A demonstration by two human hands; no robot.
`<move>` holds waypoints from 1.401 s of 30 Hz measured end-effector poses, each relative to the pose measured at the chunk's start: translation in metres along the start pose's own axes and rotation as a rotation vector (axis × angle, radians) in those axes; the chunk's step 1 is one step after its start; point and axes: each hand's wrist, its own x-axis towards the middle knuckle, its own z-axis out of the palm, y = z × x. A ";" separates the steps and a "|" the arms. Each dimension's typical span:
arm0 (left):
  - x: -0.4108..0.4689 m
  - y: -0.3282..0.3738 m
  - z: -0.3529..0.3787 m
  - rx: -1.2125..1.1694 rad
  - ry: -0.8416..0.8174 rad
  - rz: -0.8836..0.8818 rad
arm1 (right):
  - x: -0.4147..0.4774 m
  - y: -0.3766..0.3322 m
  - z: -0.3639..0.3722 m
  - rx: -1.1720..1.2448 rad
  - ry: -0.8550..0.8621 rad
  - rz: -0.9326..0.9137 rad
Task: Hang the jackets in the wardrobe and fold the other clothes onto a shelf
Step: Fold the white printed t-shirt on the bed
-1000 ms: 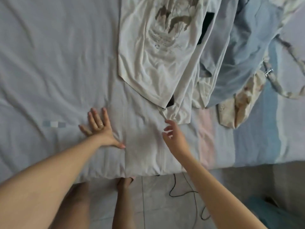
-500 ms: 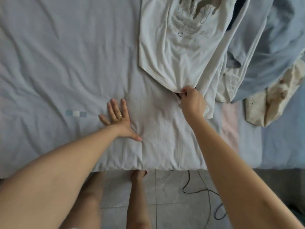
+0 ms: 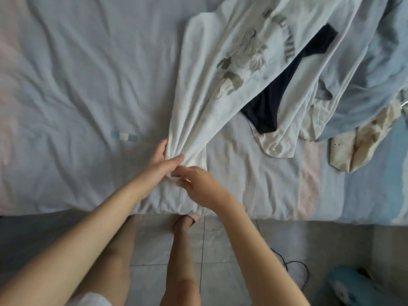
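- White T-shirt [image 3: 220,69]: printed garment on the bed [image 3: 77,74], its body trailing away from the near bed edge toward the clothes pile [image 3: 364,62]; its hem is bunched close to that edge.
- Left hand [image 3: 164,161]: grip closed on the gathered hem, fingers wrapped around the cloth.
- Right hand [image 3: 196,180]: grip pinching the same hem just beside the left hand; the two hands touch.
- Dark garment [image 3: 287,85]: lies partly under the T-shirt, on the side toward the pile; a blue garment and a stained cream piece [image 3: 357,146] sit farther from the hands.
- Step in hand: judged to be drawing the T-shirt clear of the pile so it can be spread flat for folding; no jacket is being handled.
- Next move: likely calls for parting the hands along the hem to stretch it wide, then laying the shirt smooth on the open sheet beside the pile.
- Change from the earlier frames: half a second ago the left hand lay flat and open on the sheet while only the right hand held the hem; the shirt now lies nearer the bed edge, and the dark garment is more exposed.
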 end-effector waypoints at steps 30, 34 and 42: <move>0.014 0.027 -0.150 0.863 0.140 0.316 | 0.044 -0.061 0.041 0.110 -0.268 0.402; 0.005 0.040 -0.156 0.718 0.194 0.455 | 0.037 -0.061 0.036 0.148 0.268 0.264; -0.057 0.041 -0.146 0.601 0.036 0.489 | 0.043 -0.110 0.033 0.007 0.140 -0.087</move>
